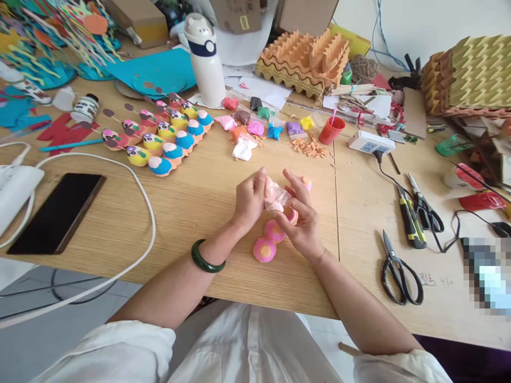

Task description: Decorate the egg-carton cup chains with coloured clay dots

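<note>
Both my hands meet over the middle of the wooden table (191, 213). My left hand (248, 199) and my right hand (300, 218) are closed on a small clear bag of pale pink clay (275, 198), held between the fingertips. Just below them lie pink discs with orange centres (264, 249), one partly under my right hand. A green bangle (206, 259) circles my left wrist.
Painted egg-carton figures (165, 139) sit in rows at the left. Small bags of coloured clay (255, 127) and a red cup (331, 130) lie behind my hands. A phone (58, 213) and white cable (149, 213) are left; scissors (399, 271), pliers and a power strip (369, 142) are right.
</note>
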Action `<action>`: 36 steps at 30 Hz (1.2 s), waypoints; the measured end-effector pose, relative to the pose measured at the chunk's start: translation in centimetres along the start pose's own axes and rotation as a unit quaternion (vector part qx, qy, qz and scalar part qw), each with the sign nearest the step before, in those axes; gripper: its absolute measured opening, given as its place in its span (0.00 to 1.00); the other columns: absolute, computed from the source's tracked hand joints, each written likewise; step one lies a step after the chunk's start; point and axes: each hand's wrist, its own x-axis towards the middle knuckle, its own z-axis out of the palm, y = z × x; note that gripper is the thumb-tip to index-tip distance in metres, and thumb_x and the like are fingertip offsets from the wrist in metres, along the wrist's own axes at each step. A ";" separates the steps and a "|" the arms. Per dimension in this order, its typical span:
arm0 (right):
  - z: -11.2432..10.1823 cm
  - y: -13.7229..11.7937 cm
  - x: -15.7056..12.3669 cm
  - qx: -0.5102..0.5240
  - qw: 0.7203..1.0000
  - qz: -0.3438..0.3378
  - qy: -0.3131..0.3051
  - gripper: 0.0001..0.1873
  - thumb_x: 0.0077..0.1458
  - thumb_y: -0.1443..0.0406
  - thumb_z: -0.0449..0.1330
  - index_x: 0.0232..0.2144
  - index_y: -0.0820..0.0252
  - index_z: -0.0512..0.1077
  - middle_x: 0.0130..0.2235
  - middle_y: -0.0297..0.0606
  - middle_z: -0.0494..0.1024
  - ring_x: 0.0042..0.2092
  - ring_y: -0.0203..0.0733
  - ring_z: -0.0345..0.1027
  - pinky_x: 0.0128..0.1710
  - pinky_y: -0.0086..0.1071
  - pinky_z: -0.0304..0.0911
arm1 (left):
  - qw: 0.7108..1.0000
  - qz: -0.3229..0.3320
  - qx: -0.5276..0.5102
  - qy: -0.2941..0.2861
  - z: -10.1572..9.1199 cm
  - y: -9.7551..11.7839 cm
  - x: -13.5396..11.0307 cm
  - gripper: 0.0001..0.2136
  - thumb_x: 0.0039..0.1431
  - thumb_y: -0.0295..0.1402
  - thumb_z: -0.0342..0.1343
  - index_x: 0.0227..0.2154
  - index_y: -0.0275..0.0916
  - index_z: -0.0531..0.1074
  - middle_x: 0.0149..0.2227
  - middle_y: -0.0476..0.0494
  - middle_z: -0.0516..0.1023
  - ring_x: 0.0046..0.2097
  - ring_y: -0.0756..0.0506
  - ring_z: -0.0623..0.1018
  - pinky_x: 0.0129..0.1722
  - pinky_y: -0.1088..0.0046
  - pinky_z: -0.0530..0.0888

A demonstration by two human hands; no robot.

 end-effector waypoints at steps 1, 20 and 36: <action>0.0 0.0 -0.1 0.004 1.000 0.005 0.000 0.10 0.64 0.57 0.71 0.34 0.53 0.77 0.76 0.43 0.70 0.78 0.61 0.61 0.74 0.62 0.65 | 0.999 -0.024 -0.020 0.013 -0.2 -0.1 0.4 0.34 0.73 0.59 0.55 0.17 0.42 0.59 0.16 0.52 0.63 0.22 0.52 0.65 0.26 0.74 0.66; -1.0 -0.5 1.6 0.329 0.896 0.273 0.124 0.22 0.48 0.47 0.81 0.27 0.56 0.81 0.37 0.39 0.87 0.29 0.36 0.77 0.26 0.31 0.76 | 0.963 -0.201 -0.178 -0.002 -0.2 -0.5 1.3 0.35 0.60 0.65 0.64 0.17 0.44 0.57 0.15 0.57 0.56 0.15 0.55 0.59 0.13 0.76 0.56; -1.7 -0.9 1.8 0.279 0.909 0.292 0.104 0.21 0.57 0.44 0.72 0.35 0.54 0.79 0.23 0.22 0.55 0.23 0.30 0.42 0.20 0.29 0.42 | 0.980 -0.127 -0.153 -0.017 0.0 -1.7 1.1 0.34 0.66 0.65 0.59 0.18 0.44 0.56 0.18 0.55 0.56 0.19 0.53 0.60 0.18 0.73 0.61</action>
